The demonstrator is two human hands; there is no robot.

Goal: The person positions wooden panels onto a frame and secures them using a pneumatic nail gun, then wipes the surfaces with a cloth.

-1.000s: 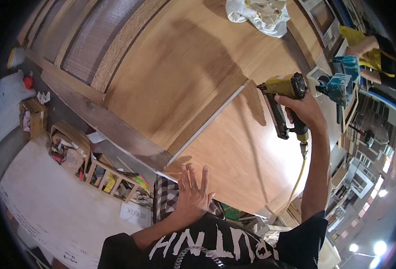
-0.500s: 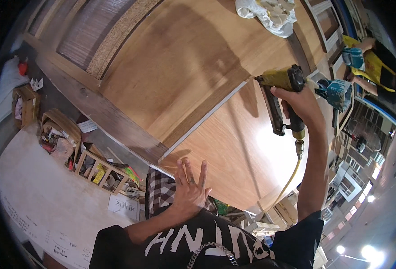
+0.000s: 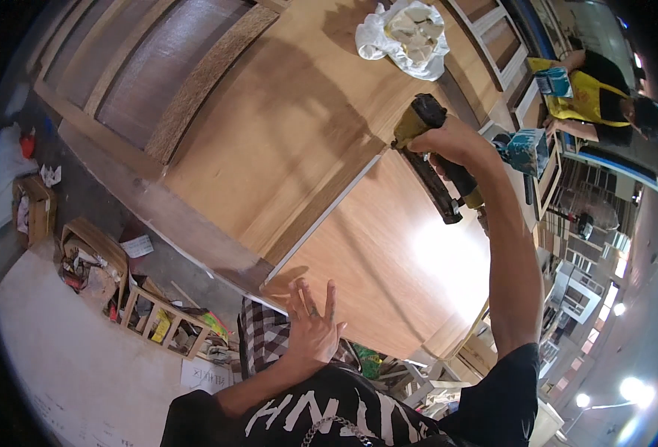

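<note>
My right hand [image 3: 452, 143] is wrapped round the handle of a yellow and black nail gun [image 3: 424, 118]. The gun's nose is at the far end of a brown wooden strip [image 3: 320, 207] with a white edge; whether it touches is hard to tell. That strip crosses a large wooden panel [image 3: 366, 242], lit by a bright glare on its right. Close to the panel's near edge, my left hand [image 3: 314, 331] is open with fingers spread, holding nothing. Its fingertips reach over the panel near the strip's near end; contact cannot be made out.
A white plastic bag [image 3: 411, 41] lies on the far part of the work. Wooden frames [image 3: 172, 97] extend at far left. Scrap-filled wooden boxes [image 3: 94, 261] stand at left. A teal tool-like object [image 3: 526, 153] and a person in a yellow apron [image 3: 578, 97] are at right.
The nail gun has tilted, and its nose has come closer to the strip's far end. The whole view has shifted slightly. My left hand stays spread near the panel's edge.
</note>
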